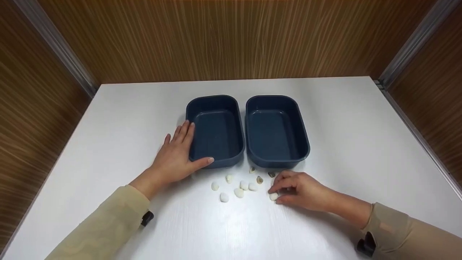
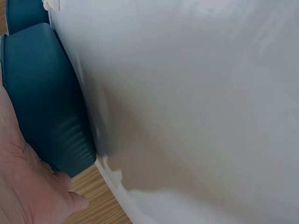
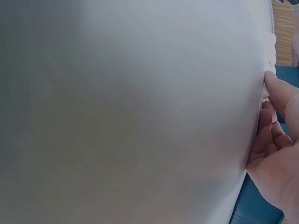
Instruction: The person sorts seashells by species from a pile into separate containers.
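Observation:
My left hand [image 1: 175, 157] rests with straight fingers against the near left corner of the left dark blue bin [image 1: 229, 161], fingers along its side and thumb over the front rim. In the left wrist view the palm lies beside the bin's wall [image 2: 46, 93]. At the right, my right hand [image 1: 305, 191] pinches a white pebble [image 1: 273, 196] between thumb and fingertips, low at the table. Several other white pebbles [image 1: 239, 193] lie loose to its left. Small brownish shells or stones [image 1: 259, 180] sit just beyond, by the right dark blue bin [image 1: 276, 164].
The two bins stand side by side with a narrow gap, and their floors look bare. They stand on a white table [image 1: 343, 122]. Wood-grain panels [image 1: 231, 39] rise at the back and both sides.

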A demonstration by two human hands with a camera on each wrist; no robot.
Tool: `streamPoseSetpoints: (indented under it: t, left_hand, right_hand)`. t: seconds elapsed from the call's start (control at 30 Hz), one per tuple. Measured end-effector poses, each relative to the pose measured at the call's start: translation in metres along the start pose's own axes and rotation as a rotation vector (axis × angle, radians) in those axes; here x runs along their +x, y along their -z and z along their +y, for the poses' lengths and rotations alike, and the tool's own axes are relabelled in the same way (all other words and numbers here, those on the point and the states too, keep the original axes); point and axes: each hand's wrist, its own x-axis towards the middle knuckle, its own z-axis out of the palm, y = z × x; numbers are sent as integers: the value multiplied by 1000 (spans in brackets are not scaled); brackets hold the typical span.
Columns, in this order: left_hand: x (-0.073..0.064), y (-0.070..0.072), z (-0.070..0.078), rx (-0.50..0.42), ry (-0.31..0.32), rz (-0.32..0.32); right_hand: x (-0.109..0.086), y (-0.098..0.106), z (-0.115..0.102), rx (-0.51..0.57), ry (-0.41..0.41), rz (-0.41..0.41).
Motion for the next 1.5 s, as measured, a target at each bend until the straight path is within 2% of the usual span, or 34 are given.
streamPoseSetpoints:
  t: [0.33, 0.67, 0.9, 1.1, 1.27, 1.5]
  left_hand:
    - [1, 2, 1, 9, -16, 8]
    - [2, 0, 1, 19, -4, -20]
    - [-2, 1, 1, 16, -7, -5]
    - [-3, 0, 1, 22, -17, 4]
    - [-6, -1, 4, 33, -25, 1]
    - [-8, 1, 7, 32, -32, -2]
  right_hand:
    - [1, 0, 0, -25, 1, -22]
    - [1, -2, 0, -57, -32, -40]
    - [2, -3, -2, -32, -7, -33]
    - [3, -1, -9, 7, 32, -11]
    - [7, 6, -25, -13, 107, 30]
    - [39, 28, -56, -28, 226, 116]
